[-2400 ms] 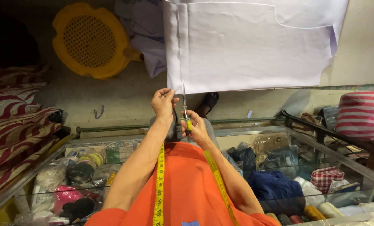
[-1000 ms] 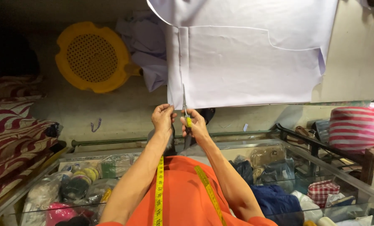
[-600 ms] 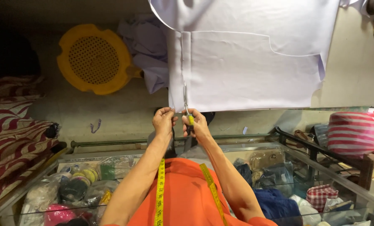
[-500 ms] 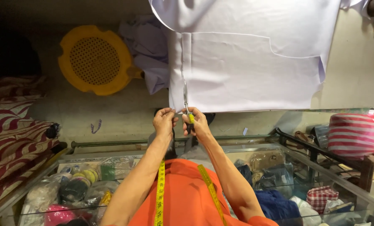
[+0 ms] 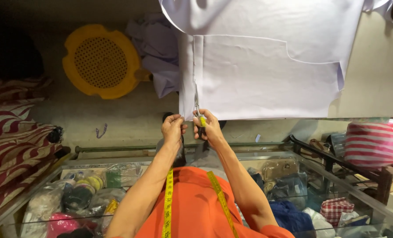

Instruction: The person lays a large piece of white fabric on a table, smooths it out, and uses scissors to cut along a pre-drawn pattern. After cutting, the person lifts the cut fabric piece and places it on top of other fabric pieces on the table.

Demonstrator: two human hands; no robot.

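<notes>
A large pale lilac cloth [image 5: 267, 66] lies spread flat in front of me, with a narrow strip [image 5: 186, 83] parted along its left side. My right hand [image 5: 209, 128] is shut on scissors [image 5: 198, 108] with yellow handles; the blades reach up into the cloth between strip and main piece. My left hand [image 5: 173, 129] pinches the bottom edge of the strip, right beside the scissors. A yellow measuring tape [image 5: 169, 202] hangs around my neck over an orange shirt.
A yellow perforated round stool [image 5: 100, 61] and crumpled lilac fabric [image 5: 159, 53] lie at upper left. Red-and-cream striped cloth [image 5: 11, 141] is at left. A glass counter [image 5: 302, 176] below holds bagged items and folded fabrics; a striped bundle [image 5: 372, 143] sits at right.
The scissors have advanced further up into the cloth along the strip. Both hands have stayed together at the lower edge while the view shifted slightly.
</notes>
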